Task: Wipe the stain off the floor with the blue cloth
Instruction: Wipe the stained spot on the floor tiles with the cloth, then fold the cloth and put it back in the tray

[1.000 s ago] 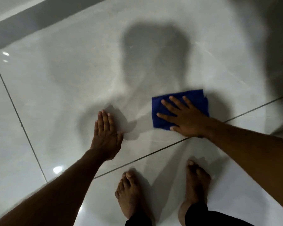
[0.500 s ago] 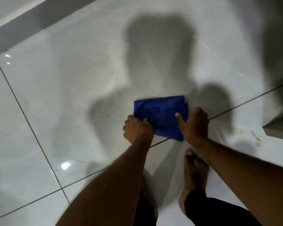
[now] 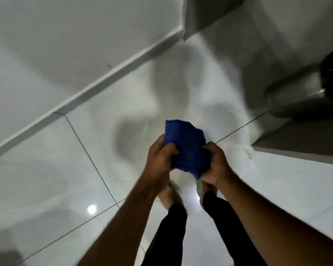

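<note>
Blue cloth (image 3: 185, 146), bunched, held up above the pale tiled floor (image 3: 46, 179). Gripped on one side by left hand (image 3: 160, 156), on the other by right hand (image 3: 214, 166), both closed around it. Below, bare feet, black trouser legs (image 3: 173, 223). Metal bin (image 3: 296, 93) well apart, upper right.

A home interior; glossy tiled floor (image 3: 46, 169); skirting board (image 3: 108, 73).
</note>
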`<action>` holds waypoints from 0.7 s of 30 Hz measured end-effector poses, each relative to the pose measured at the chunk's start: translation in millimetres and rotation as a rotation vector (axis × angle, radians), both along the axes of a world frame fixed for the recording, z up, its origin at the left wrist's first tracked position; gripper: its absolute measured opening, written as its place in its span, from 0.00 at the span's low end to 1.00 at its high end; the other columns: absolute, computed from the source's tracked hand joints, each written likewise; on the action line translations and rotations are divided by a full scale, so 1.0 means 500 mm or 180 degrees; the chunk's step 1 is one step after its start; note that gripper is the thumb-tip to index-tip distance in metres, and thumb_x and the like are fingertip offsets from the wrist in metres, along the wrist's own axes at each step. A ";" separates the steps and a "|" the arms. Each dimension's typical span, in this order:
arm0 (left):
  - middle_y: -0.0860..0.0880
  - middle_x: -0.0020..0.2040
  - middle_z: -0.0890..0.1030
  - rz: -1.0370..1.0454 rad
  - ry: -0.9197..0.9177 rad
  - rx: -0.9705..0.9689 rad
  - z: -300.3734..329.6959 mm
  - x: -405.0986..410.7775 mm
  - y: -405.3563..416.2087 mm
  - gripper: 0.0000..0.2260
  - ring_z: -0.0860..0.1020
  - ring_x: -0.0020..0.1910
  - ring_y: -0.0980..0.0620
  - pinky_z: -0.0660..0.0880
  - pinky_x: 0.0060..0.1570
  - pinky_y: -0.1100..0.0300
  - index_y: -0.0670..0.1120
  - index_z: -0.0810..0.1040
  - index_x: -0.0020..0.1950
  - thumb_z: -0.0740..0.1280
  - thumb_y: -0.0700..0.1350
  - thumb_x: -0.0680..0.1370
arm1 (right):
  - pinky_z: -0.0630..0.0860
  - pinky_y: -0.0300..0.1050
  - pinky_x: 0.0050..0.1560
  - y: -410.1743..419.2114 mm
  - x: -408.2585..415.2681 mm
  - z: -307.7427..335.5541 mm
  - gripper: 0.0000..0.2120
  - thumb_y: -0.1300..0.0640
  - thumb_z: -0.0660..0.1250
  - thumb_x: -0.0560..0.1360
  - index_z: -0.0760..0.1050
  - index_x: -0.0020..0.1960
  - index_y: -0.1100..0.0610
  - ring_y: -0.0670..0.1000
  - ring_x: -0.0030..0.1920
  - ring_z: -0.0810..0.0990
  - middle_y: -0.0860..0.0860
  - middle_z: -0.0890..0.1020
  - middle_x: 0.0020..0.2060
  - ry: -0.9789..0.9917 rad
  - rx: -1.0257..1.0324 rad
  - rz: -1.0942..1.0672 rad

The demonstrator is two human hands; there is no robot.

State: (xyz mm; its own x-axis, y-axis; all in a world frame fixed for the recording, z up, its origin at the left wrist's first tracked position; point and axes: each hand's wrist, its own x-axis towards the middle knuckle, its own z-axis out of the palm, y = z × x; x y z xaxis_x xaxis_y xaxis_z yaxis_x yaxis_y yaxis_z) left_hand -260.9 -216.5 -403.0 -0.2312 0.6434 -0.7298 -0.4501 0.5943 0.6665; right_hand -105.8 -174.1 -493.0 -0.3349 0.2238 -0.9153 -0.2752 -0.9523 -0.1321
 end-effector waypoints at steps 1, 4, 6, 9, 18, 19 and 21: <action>0.41 0.44 0.81 0.0044 -0.0124 0.0119 0.097 -0.012 0.001 0.17 0.79 0.44 0.42 0.77 0.37 0.50 0.44 0.80 0.49 0.60 0.37 0.64 | 0.73 0.56 0.57 -0.001 0.001 0.095 0.23 0.52 0.66 0.67 0.81 0.59 0.60 0.61 0.54 0.82 0.61 0.83 0.55 0.0186 -0.0021 -0.0050; 0.42 0.42 0.80 0.0152 -0.0245 0.0431 0.362 -0.061 0.007 0.18 0.79 0.41 0.46 0.75 0.31 0.57 0.46 0.82 0.47 0.58 0.36 0.64 | 0.79 0.50 0.50 0.019 -0.002 0.364 0.19 0.54 0.75 0.61 0.84 0.51 0.59 0.58 0.49 0.84 0.58 0.86 0.48 0.0536 0.0287 0.0121; 0.45 0.39 0.79 0.0242 -0.0172 0.0561 0.528 -0.097 0.006 0.16 0.78 0.38 0.48 0.73 0.29 0.58 0.47 0.83 0.43 0.58 0.36 0.64 | 0.81 0.48 0.47 0.042 -0.008 0.539 0.16 0.57 0.76 0.64 0.84 0.51 0.58 0.55 0.50 0.85 0.56 0.87 0.49 0.0681 0.0683 0.0350; 0.44 0.37 0.74 0.0413 0.0089 0.0663 0.721 -0.136 0.005 0.13 0.72 0.34 0.47 0.67 0.28 0.60 0.44 0.80 0.41 0.59 0.36 0.62 | 0.81 0.48 0.49 0.085 -0.019 0.759 0.20 0.58 0.73 0.69 0.80 0.60 0.60 0.56 0.55 0.83 0.58 0.85 0.56 0.0555 0.1396 0.0742; 0.45 0.54 0.83 -0.0112 0.0893 0.1097 1.015 -0.175 0.030 0.16 0.82 0.50 0.44 0.80 0.41 0.50 0.45 0.77 0.58 0.64 0.49 0.73 | 0.81 0.48 0.47 0.172 -0.025 1.148 0.18 0.64 0.70 0.69 0.79 0.58 0.57 0.58 0.54 0.84 0.57 0.86 0.53 -0.0002 0.2989 0.1226; 0.44 0.56 0.82 -0.0208 0.0962 0.1161 1.030 -0.173 0.035 0.14 0.82 0.52 0.44 0.81 0.42 0.49 0.46 0.77 0.59 0.64 0.51 0.76 | 0.81 0.49 0.47 0.175 -0.020 1.169 0.17 0.65 0.69 0.68 0.80 0.57 0.57 0.58 0.53 0.84 0.58 0.86 0.52 -0.0023 0.3084 0.1181; 0.44 0.57 0.82 -0.0504 0.1091 0.1294 1.050 -0.166 0.045 0.15 0.83 0.50 0.43 0.82 0.40 0.48 0.47 0.75 0.60 0.61 0.54 0.80 | 0.81 0.48 0.45 0.179 -0.007 1.200 0.15 0.66 0.68 0.68 0.82 0.53 0.57 0.59 0.51 0.85 0.60 0.86 0.51 -0.0055 0.3178 0.1049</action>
State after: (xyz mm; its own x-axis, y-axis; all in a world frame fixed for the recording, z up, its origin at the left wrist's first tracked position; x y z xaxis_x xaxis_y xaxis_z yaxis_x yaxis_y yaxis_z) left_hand -343.8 -193.8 122.3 -0.2894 0.9038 -0.3154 -0.0931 0.3013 0.9490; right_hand -109.3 -84.5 107.0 -0.5051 0.7795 -0.3704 -0.0129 -0.4360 -0.8998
